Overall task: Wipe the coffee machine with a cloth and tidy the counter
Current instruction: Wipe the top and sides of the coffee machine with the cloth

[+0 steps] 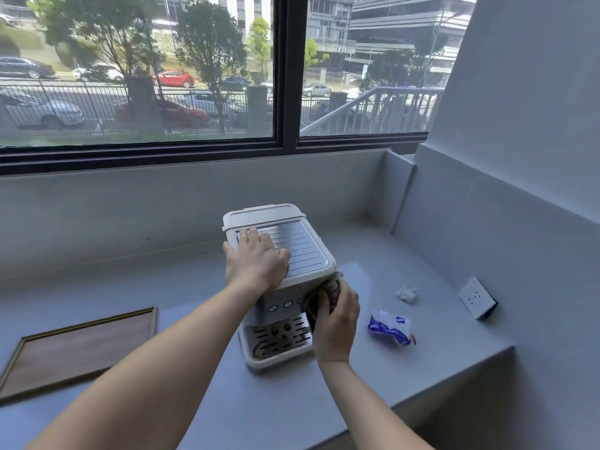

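Note:
A white coffee machine [302, 248] with a ribbed metal top stands in the middle of the grey counter [389, 368]. My left hand [256, 259] lies flat on the left part of its top, fingers spread. My right hand [336, 319] presses a dark brownish-purple cloth [332, 289] against the machine's front right corner, beside the round buttons. Most of the cloth is hidden under my fingers. Below it the drip tray grille [279, 336] shows.
A wooden tray [78, 349] with a gold rim lies at the left. A crumpled white tissue [406, 293] and a blue-and-white wrapper [389, 327] lie right of the machine. A wall socket [475, 297] sits on the right wall. The counter ends at the right front.

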`<action>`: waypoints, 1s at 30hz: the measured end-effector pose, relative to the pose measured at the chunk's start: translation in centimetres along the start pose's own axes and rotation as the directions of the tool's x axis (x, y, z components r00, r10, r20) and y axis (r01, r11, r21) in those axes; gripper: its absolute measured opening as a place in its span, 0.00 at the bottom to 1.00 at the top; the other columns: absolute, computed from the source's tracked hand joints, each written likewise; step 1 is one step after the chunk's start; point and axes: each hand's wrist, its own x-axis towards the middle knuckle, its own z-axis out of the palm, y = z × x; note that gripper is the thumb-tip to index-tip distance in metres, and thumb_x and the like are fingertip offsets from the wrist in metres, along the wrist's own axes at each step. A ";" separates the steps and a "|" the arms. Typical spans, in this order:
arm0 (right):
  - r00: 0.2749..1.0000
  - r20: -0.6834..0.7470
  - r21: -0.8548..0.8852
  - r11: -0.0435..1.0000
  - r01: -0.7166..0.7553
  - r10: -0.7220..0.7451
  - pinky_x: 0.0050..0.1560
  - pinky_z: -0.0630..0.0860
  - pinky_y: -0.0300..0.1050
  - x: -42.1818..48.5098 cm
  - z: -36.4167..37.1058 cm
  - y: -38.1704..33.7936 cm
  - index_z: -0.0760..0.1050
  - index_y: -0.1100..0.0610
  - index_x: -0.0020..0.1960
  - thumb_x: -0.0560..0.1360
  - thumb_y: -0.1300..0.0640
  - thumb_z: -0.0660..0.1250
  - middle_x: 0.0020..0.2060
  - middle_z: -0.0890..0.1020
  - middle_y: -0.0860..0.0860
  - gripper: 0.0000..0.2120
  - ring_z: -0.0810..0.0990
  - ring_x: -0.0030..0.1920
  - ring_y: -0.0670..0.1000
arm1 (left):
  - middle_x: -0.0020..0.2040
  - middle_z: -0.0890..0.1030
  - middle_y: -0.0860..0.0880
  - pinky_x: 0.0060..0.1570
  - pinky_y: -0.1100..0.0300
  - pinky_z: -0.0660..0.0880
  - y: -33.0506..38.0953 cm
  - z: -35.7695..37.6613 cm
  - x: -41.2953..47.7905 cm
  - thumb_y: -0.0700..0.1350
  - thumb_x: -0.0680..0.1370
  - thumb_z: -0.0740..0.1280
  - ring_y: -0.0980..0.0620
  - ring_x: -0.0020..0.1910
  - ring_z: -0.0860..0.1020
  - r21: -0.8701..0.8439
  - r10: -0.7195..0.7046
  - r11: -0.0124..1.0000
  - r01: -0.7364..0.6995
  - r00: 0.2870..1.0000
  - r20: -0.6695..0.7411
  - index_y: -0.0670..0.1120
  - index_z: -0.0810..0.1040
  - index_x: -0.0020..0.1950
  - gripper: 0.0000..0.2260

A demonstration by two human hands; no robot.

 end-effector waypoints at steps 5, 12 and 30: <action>0.939 0.328 -0.169 0.984 -0.050 0.104 0.51 0.72 0.47 -0.4 -3.0 4.8 0.77 0.51 0.58 0.80 0.55 0.65 0.51 0.82 0.52 0.08 0.79 0.54 0.56 | 0.70 0.69 0.43 0.72 0.37 0.57 -0.4 -0.2 -0.2 0.56 0.78 0.51 0.45 0.72 0.64 -0.052 -0.009 0.999 0.007 0.999 -0.034 0.44 0.72 0.64 0.23; 0.924 0.383 -0.099 0.995 0.032 0.008 0.47 0.72 0.43 2.4 -4.8 5.7 0.78 0.50 0.54 0.78 0.54 0.67 0.47 0.83 0.48 0.05 0.80 0.49 0.52 | 0.59 0.79 0.45 0.54 0.50 0.70 -0.3 0.1 -1.4 0.48 0.77 0.60 0.43 0.57 0.75 -0.197 -0.051 0.980 -0.008 0.954 -0.296 0.44 0.79 0.55 0.13; 0.939 0.116 0.040 0.946 0.321 -0.323 0.64 0.74 0.46 3.4 -4.0 -0.8 0.78 0.57 0.66 0.76 0.56 0.72 0.65 0.77 0.50 0.19 0.75 0.64 0.51 | 0.58 0.77 0.49 0.48 0.56 0.64 -0.8 1.3 -1.1 0.48 0.79 0.59 0.46 0.58 0.72 -0.190 -0.056 0.982 -0.009 0.941 -0.334 0.48 0.79 0.55 0.11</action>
